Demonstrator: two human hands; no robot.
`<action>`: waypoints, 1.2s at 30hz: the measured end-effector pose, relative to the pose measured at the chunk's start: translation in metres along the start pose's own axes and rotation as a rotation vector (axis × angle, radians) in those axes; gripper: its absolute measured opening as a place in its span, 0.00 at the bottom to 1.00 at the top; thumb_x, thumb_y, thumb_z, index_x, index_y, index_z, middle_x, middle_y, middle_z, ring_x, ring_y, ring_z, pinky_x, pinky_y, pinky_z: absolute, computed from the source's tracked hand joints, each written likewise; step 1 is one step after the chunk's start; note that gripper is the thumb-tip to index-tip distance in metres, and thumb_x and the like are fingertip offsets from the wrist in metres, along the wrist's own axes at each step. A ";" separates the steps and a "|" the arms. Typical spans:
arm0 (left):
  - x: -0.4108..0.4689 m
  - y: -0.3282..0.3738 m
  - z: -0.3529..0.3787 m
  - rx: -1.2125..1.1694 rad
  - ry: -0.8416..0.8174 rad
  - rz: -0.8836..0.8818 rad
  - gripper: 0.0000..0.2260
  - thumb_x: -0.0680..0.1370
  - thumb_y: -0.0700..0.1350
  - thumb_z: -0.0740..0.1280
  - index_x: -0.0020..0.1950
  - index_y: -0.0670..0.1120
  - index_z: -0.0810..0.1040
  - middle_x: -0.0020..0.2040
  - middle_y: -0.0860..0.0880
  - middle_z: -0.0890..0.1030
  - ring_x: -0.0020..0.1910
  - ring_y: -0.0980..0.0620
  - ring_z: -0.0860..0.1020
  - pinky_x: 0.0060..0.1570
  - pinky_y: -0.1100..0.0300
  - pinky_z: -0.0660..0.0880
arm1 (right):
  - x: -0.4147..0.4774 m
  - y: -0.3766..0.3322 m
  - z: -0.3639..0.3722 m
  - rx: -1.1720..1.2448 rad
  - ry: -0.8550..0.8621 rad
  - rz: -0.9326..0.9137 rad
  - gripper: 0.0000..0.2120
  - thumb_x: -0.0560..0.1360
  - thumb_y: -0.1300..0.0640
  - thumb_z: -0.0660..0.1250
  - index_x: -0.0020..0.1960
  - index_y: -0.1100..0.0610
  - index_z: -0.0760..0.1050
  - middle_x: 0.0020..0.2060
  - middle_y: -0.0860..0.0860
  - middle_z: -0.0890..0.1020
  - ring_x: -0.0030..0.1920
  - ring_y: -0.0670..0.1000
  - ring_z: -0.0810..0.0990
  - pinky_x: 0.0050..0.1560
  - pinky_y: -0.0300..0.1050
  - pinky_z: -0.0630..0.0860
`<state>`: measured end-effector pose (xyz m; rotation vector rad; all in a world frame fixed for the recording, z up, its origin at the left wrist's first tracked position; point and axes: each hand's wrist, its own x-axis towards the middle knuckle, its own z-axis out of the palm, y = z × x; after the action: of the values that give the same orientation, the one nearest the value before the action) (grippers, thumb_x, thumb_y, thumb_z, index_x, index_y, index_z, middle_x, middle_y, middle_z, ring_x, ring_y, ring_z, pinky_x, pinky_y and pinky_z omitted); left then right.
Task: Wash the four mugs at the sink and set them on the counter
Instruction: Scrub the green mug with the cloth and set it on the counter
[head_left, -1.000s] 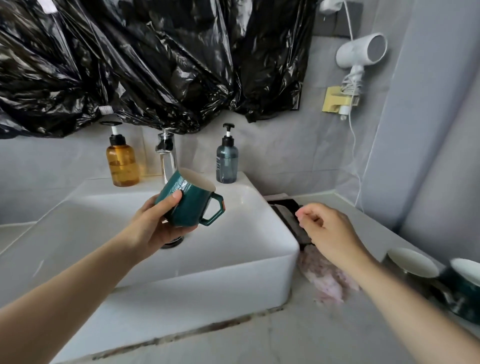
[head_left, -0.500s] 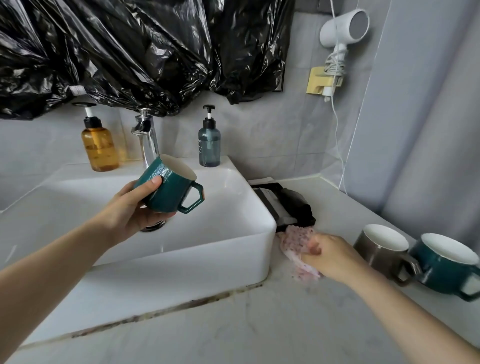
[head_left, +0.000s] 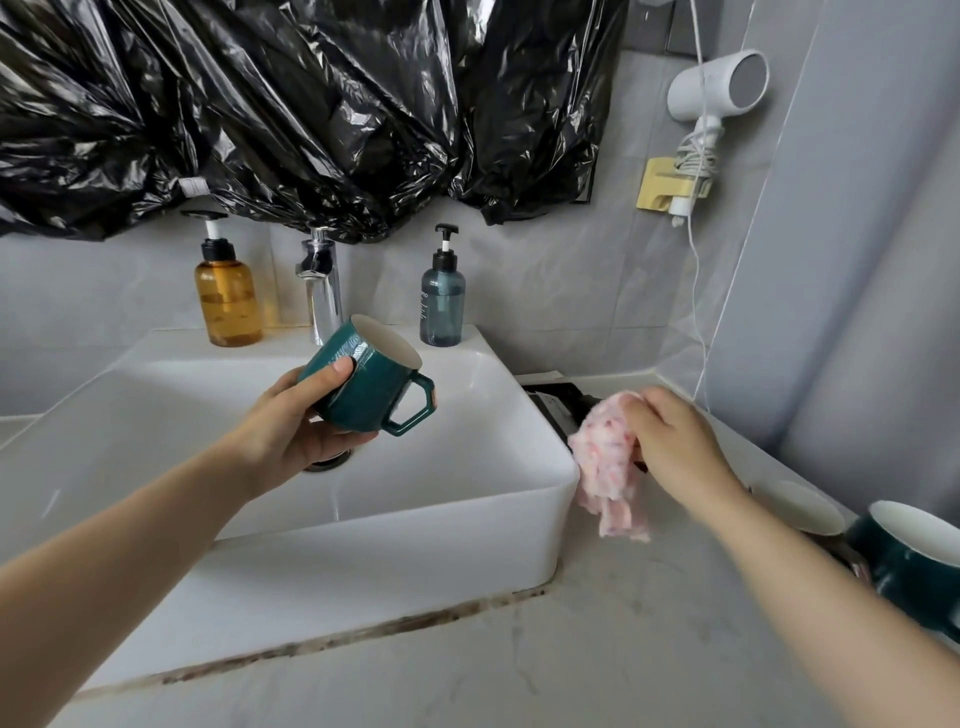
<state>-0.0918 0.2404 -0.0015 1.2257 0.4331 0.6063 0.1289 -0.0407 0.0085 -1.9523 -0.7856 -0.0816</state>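
**Green mug over the basin, pink cloth in the other hand**

Left hand (head_left: 296, 431) grips a dark green mug (head_left: 363, 387) round its body, thumb across the near side, fingers curled beneath. Mug is in the air above the white sink (head_left: 363, 561), over the drain area, tilted so its white inside faces up and to the right. Its angular handle points right, toward the sink's right wall.

Right hand (head_left: 675, 447) is above the counter (head_left: 519, 649), just beside the sink's right front corner. Its fingers are closed round the top of a pink speckled cloth (head_left: 608, 467), which hangs bunched below the grip. Lower end of the cloth is near the counter; cannot tell if it touches.

Two more mugs stand upright on the counter at far right. One, white inside (head_left: 795, 506), is mostly hidden behind the right forearm, outer colour not readable. The other is a dark green mug with a white inside (head_left: 914, 566), cut by the frame edge. They stand close together; contact unclear.

Chrome faucet (head_left: 322, 291) at the back of the sink, directly behind the held mug. Amber pump bottle (head_left: 228, 296) to its left, blue-grey pump bottle (head_left: 441, 306) to its right, both on the sink's back ledge. A dark flat object (head_left: 561, 410) lies on the counter against the sink's right side, behind the cloth. Black plastic sheeting (head_left: 311, 104) covers the wall above. White hair dryer (head_left: 719, 88) hangs on the wall at upper right.
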 end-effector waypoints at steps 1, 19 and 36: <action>-0.001 0.001 0.000 -0.004 -0.001 -0.003 0.53 0.50 0.59 0.85 0.71 0.45 0.71 0.64 0.40 0.79 0.55 0.41 0.83 0.49 0.44 0.82 | 0.002 -0.017 0.005 0.124 -0.002 -0.022 0.14 0.80 0.54 0.60 0.42 0.63 0.72 0.36 0.56 0.77 0.41 0.57 0.76 0.47 0.52 0.74; 0.003 0.038 -0.036 -0.265 0.108 -0.077 0.22 0.75 0.65 0.64 0.59 0.51 0.78 0.58 0.43 0.82 0.59 0.41 0.80 0.52 0.47 0.79 | 0.046 -0.157 0.144 0.773 -0.316 -0.212 0.16 0.69 0.58 0.67 0.57 0.53 0.79 0.52 0.55 0.84 0.53 0.55 0.83 0.54 0.55 0.79; 0.026 0.023 -0.068 -0.137 0.077 -0.011 0.25 0.68 0.62 0.73 0.61 0.51 0.81 0.53 0.44 0.82 0.43 0.46 0.80 0.38 0.55 0.78 | 0.043 -0.134 0.200 0.481 -0.527 -0.581 0.19 0.73 0.60 0.64 0.63 0.48 0.77 0.62 0.42 0.79 0.66 0.41 0.74 0.66 0.40 0.71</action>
<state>-0.1180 0.3124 0.0010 1.0713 0.4549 0.6652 0.0350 0.1845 0.0269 -1.2470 -1.5459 0.2642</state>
